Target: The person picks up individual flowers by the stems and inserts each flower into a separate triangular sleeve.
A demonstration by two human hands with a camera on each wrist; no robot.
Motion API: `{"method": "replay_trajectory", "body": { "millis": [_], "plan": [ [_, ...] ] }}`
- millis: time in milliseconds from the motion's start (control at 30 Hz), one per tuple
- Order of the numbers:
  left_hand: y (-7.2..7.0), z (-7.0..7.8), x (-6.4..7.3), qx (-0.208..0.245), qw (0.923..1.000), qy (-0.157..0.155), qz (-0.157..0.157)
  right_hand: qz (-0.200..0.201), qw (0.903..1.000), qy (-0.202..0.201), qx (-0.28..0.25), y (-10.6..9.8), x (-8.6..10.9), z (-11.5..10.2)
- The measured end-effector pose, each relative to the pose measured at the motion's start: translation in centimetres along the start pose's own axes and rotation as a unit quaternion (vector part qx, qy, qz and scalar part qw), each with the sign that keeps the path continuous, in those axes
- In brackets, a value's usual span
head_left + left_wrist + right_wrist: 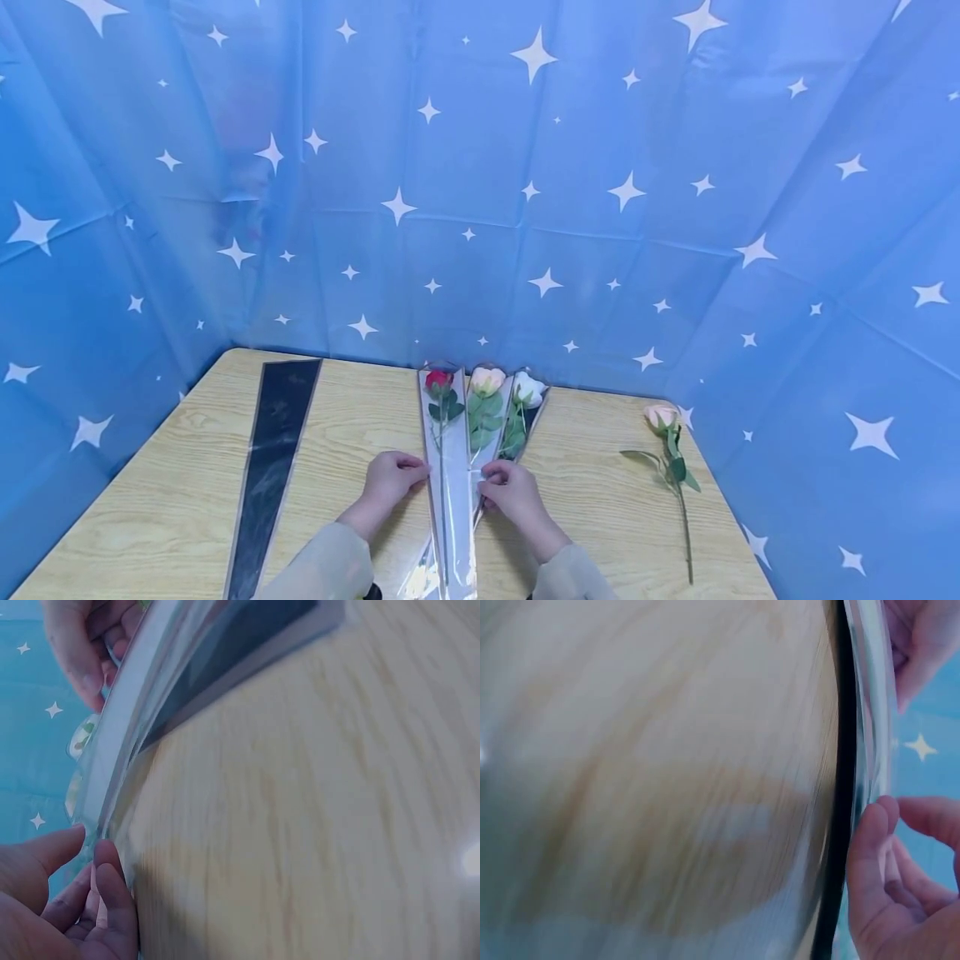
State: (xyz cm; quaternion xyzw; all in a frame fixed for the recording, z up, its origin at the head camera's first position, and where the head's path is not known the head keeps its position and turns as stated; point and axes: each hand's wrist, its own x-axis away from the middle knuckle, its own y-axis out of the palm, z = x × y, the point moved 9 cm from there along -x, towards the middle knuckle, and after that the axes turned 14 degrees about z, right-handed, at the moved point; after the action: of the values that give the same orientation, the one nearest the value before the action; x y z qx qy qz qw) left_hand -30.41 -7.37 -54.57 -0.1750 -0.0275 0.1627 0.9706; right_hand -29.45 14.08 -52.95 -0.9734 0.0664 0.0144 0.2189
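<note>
A red artificial rose (pixel 438 383) lies in a clear-fronted, pale flower sleeve (pixel 454 517) at the table's middle. My left hand (pixel 392 479) pinches the left edge of this sleeve between thumb and fingers, as the left wrist view also shows. On the opposite edge, my right hand (pixel 517 493) pinches the film; in the right wrist view its thumb (pixel 930 814) meets the fingertips there. Just right of the red rose, a cream-pink rose (pixel 487 382) and a white rose (pixel 529 390) lie in their own sleeves, fanned out and partly overlapped by the first. Their lower ends are hidden.
A flat black sleeve (pixel 273 467) with a clear border lies on the left of the wooden table (pixel 360 408). Near the right edge lies a loose pale pink rose (pixel 662 415) with a long stem. A blue star-patterned curtain (pixel 480 183) hangs behind and at both sides.
</note>
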Motion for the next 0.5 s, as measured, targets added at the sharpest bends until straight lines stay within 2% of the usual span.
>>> {"method": "replay_trajectory", "body": {
  "millis": [133,267,367,500],
  "plan": [
    [-0.9,-0.3,-0.4,-0.003,1.0000,0.000,0.005,0.015,0.9999,0.004,-0.006,-1.3,-0.4,0.5],
    [-2.4,-0.5,-1.0,-0.002,0.9998,-0.004,0.019,0.030,0.9994,0.017,-0.008,-3.0,-0.7,1.2],
    [-4.1,-0.6,-1.7,-0.004,0.9994,-0.011,0.032,0.048,0.9983,0.031,0.009,-4.8,-0.8,1.9],
    [-7.2,-0.5,-2.8,-0.024,0.9980,0.007,0.058,0.078,0.9954,0.045,0.033,-7.9,-0.9,3.0]
  ]
}}
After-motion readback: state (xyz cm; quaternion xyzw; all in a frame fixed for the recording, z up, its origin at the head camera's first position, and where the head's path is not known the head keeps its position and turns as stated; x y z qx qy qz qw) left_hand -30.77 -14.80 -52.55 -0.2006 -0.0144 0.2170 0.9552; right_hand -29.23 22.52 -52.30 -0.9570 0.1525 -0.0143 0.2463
